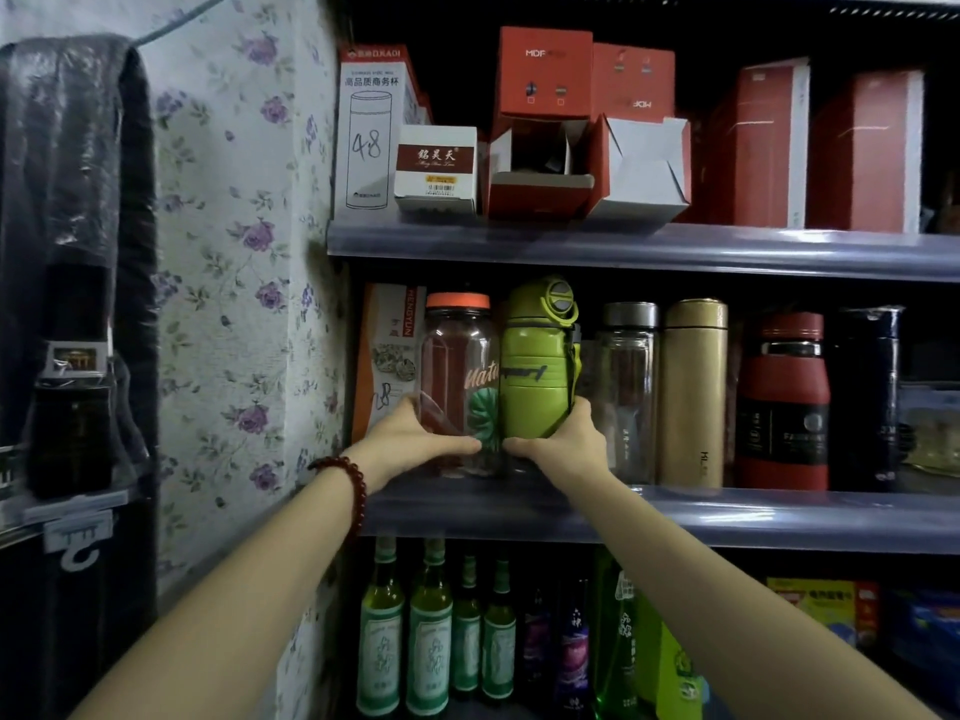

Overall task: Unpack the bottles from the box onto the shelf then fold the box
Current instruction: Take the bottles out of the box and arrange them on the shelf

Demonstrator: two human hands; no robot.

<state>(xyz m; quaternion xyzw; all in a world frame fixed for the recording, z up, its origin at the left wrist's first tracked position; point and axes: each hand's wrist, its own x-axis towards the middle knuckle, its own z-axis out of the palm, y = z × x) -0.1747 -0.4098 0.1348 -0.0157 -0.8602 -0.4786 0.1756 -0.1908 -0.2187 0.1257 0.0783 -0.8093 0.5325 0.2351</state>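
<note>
A clear bottle with an orange lid (457,356) and a leaf print stands upright on the middle shelf (727,517). My left hand (415,439) wraps around its lower part. Right beside it, touching, stands a green sports bottle (537,366) with a flip lid. My right hand (566,444) grips its base. Both bottles rest at the left end of the shelf row. The box the bottles came from is not in view.
More bottles stand to the right on the same shelf: a clear glass one (626,387), a gold flask (693,392), a red one (784,402), a black one (865,397). Red and white cartons (540,122) fill the upper shelf. Green glass bottles (431,626) stand below. Flowered wall (234,252) at left.
</note>
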